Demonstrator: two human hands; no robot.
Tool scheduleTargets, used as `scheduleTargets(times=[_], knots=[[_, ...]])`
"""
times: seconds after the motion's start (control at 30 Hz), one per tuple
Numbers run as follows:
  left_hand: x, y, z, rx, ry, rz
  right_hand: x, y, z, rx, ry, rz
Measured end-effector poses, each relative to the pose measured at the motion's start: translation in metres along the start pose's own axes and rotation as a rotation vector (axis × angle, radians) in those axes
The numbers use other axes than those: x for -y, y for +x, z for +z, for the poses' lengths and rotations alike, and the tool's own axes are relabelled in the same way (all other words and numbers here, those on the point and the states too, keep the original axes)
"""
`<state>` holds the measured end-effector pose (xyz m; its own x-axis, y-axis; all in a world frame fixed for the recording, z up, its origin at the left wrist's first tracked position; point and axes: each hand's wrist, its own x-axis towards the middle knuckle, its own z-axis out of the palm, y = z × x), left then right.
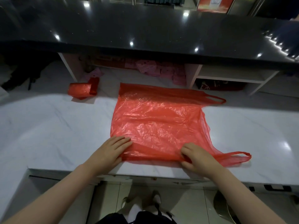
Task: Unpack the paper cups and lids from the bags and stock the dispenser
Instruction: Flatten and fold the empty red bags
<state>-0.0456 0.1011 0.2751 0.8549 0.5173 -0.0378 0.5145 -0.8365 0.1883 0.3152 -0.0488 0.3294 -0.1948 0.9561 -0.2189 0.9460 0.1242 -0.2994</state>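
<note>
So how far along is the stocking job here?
Done: the red bag lies flat and empty, with another rolled bag behind. In hand: the left hand presses its near edge and the right hand pinches it. Left: no cups, lids or dispenser in view.

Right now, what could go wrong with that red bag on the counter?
The red plastic bag is thin and crinkled. The right hand pinches its near edge, so a hard tug might tear it. The left hand only presses flat on it, so the slick film could slide on the smooth white counter. The near handle loop sticks out sideways and might snag.
</note>
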Motion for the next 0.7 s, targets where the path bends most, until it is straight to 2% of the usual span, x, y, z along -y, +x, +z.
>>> scheduleTargets(times=[0.1, 0.27, 0.5, 0.7], knots=[[0.015, -0.008, -0.002, -0.012, 0.033, -0.001, -0.016, -0.008, -0.008, 0.010, -0.017, 0.100], [0.029, -0.021, -0.013, -0.030, 0.072, -0.072, -0.035, -0.017, -0.010, 0.014, -0.145, 0.157], [0.048, -0.032, -0.008, 0.018, -0.013, -0.165, -0.059, -0.027, -0.017, 0.018, -0.198, 0.382], [0.048, -0.032, -0.007, -0.002, 0.004, -0.113, -0.065, -0.027, -0.021, 0.074, -0.235, 0.445]])
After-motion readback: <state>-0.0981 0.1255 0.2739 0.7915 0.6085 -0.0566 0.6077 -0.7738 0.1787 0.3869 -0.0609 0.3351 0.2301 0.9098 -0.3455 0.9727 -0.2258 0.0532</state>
